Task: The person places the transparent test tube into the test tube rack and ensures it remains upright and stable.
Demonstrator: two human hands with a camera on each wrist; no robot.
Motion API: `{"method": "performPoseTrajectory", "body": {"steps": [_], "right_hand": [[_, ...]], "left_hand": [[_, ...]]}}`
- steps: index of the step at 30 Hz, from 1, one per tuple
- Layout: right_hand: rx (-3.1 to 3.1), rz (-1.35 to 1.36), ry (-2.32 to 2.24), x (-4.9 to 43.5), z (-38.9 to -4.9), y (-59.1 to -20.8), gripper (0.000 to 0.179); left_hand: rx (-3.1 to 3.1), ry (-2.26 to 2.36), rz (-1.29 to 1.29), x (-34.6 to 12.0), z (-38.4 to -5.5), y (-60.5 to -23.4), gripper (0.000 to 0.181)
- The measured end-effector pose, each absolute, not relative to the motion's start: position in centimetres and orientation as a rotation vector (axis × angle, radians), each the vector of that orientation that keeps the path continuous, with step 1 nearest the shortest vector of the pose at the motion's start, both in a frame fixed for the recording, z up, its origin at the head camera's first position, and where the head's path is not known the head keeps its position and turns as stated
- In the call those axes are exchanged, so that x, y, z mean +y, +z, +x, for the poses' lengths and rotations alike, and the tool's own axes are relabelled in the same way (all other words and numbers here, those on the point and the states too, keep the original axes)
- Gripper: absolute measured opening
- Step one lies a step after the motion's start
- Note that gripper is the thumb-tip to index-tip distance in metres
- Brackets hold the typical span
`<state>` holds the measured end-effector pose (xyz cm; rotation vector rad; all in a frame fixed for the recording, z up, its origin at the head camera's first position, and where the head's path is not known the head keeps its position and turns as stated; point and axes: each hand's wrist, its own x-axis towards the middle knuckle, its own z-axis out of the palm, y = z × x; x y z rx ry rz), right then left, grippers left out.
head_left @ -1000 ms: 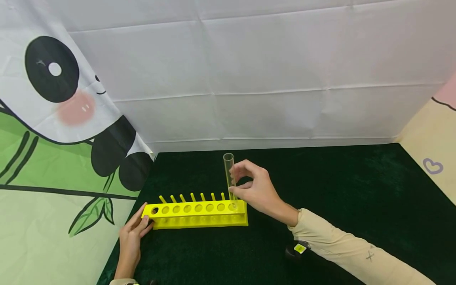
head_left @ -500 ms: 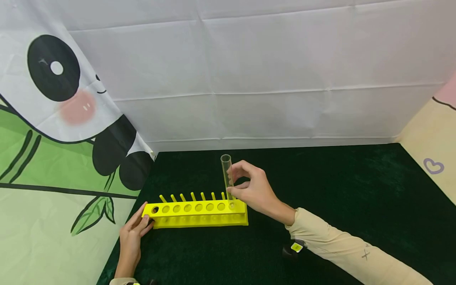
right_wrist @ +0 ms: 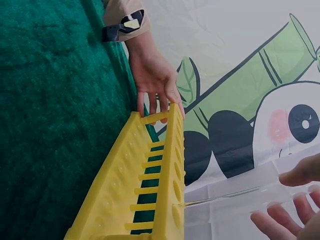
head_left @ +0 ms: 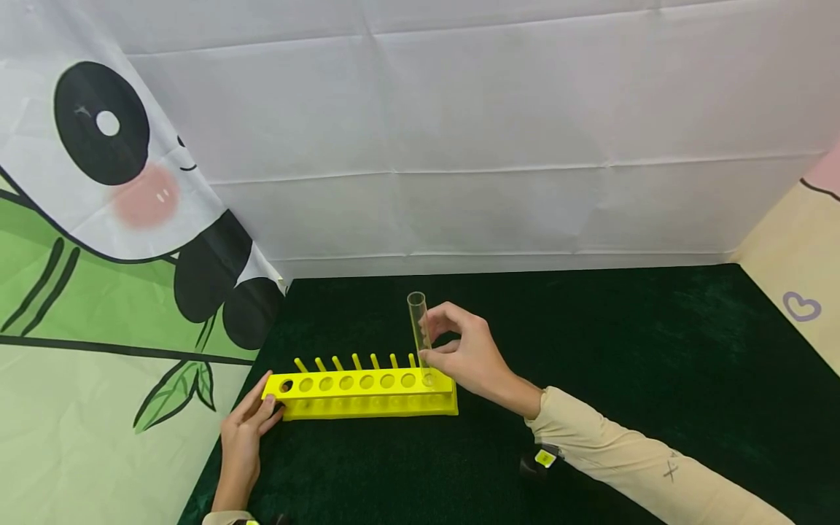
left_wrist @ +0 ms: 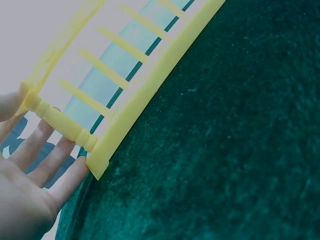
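A yellow test tube rack [head_left: 357, 401] with a row of round holes and a row of pegs stands on the dark green cloth. My left hand [head_left: 241, 441] grips its left end, thumb at the top plate and fingers around the end post [left_wrist: 65, 122]. In my right hand [head_left: 469, 354] a clear glass test tube [head_left: 417, 317] is pinched between thumb and fingers. The tube leans slightly, its mouth up. Its rounded lower end is right at the rack's rightmost hole, and in the right wrist view the tube [right_wrist: 225, 195] meets the top plate there.
Dark green cloth [head_left: 623, 350] covers the table and stretches away to the right of the rack. A white sheet [head_left: 492, 146] hangs behind the far edge. To the left hangs a panda-printed cloth [head_left: 65, 408], to the right a cream one [head_left: 781, 248].
My right hand has shifted the test tube slightly left, then down a little at the rightmost hole. The rack and my left hand have stayed in place.
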<state>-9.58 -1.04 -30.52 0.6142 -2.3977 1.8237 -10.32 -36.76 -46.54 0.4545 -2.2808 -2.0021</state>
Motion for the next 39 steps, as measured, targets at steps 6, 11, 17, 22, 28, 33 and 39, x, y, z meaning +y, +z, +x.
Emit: {"method": "performPoseTrajectory", "body": {"steps": [6,11,17,22,28,33,39], "right_hand": [[-2.404,0.604,1.820,-0.8,-9.6,-31.0,0.032],[-2.408,0.596,1.815,-0.7,-9.6,-31.3,0.032],[-2.402,0.599,1.827,-0.5,-9.6,-31.6,0.031],[-2.395,0.594,1.844,-0.4,-9.7,-32.0,0.031],[-2.401,0.590,1.855,-0.3,-9.7,-32.4,0.030],[-2.408,0.594,1.849,-0.2,-9.7,-32.7,0.029],[-2.414,0.597,1.836,-0.1,-9.8,-33.0,0.029]], "left_hand": [[-2.279,-2.005,0.464,-36.6,-10.4,-46.6,0.050],[-2.274,-2.004,0.463,-36.5,-10.4,-46.6,0.051],[-2.276,-1.994,0.462,-36.4,-10.4,-46.6,0.052],[-2.276,-1.985,0.463,-36.2,-10.4,-46.6,0.053],[-2.283,-1.969,0.467,-36.1,-10.5,-46.7,0.053],[-2.276,-1.969,0.468,-36.0,-10.4,-46.8,0.052],[-2.283,-1.959,0.481,-36.0,-10.5,-46.9,0.051]]}}
